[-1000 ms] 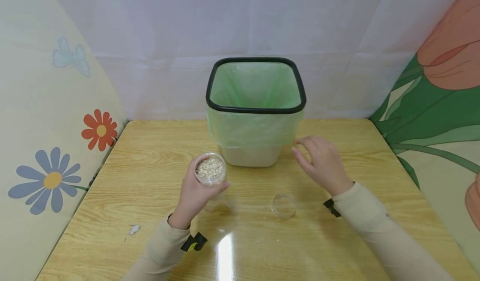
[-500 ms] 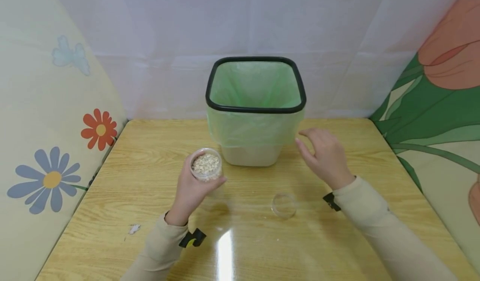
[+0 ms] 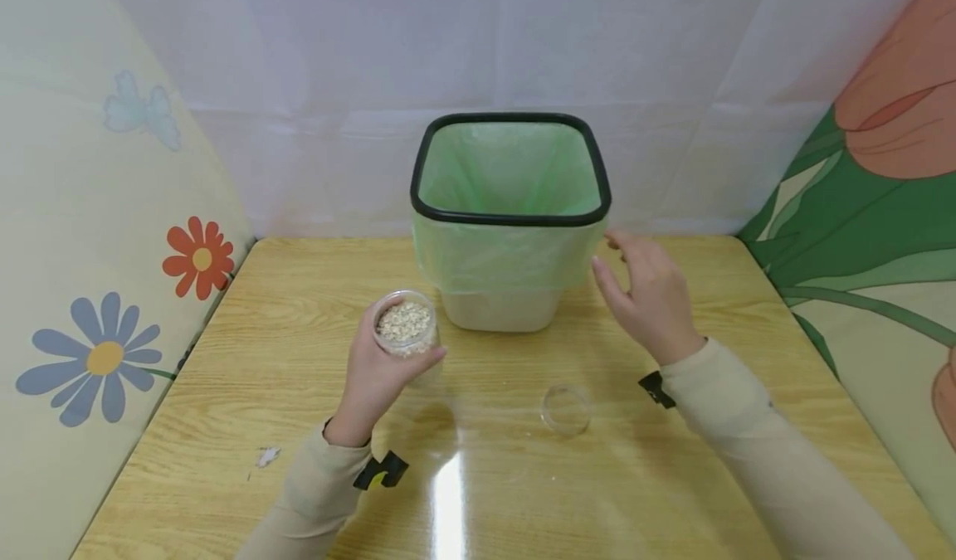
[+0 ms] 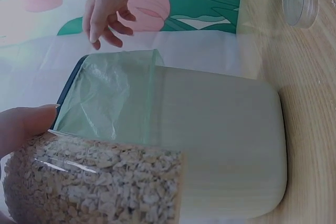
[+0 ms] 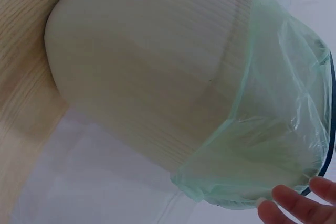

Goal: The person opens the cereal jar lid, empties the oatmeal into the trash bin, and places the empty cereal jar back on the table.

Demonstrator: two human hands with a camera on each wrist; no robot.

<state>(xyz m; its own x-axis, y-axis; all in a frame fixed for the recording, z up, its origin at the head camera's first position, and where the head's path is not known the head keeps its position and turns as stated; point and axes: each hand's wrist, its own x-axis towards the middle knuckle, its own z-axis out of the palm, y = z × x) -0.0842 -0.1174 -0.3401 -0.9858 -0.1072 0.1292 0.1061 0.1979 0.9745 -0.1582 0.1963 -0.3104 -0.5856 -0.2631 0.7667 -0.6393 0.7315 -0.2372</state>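
Note:
My left hand (image 3: 377, 373) grips a clear plastic jar of rolled oats (image 3: 407, 326), tilted a little toward the camera with its open mouth showing. In the left wrist view the oats (image 4: 94, 182) fill the jar's side, and a thumb (image 4: 26, 124) lies along it. A white trash bin (image 3: 502, 311) with a black rim (image 3: 511, 220) and a pale green bag (image 3: 508, 257) folded over its top stands just beyond the jar. Beside the bin's right side is my right hand (image 3: 648, 299), fingers loosely bent and holding nothing, fingertips close to the bag (image 5: 278, 93).
A round clear lid (image 3: 565, 411) lies on the wood-grain table (image 3: 299, 294) between the forearms. A small white scrap (image 3: 267, 457) is at the left. White cloth hangs behind the bin, with flower-printed panels at both sides.
My left hand has moved slightly left and away from me, carrying the jar of oats. The right hand has risen along the bin's right side. Bin and lid stay in place.

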